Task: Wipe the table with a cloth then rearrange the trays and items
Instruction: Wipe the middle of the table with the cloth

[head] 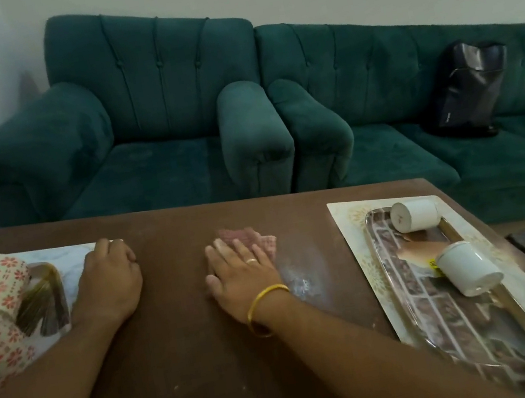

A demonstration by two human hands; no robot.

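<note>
You are wiping the brown wooden table [176, 317]. At the corner of the white marbled mat [70, 262] your left hand [110, 283] curls, grip unclear. Your right hand [242, 271] presses flat on the pink checked cloth [260, 237] mid-table. Next, sweep the white smear [301, 275] beside it.

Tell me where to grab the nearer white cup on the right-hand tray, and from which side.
Grip the nearer white cup round its middle, coming down from above, thumb and fingers on opposite curved sides. It lies on its side on the tray and no handle shows, so the round wall is probably the best hold.
</note>
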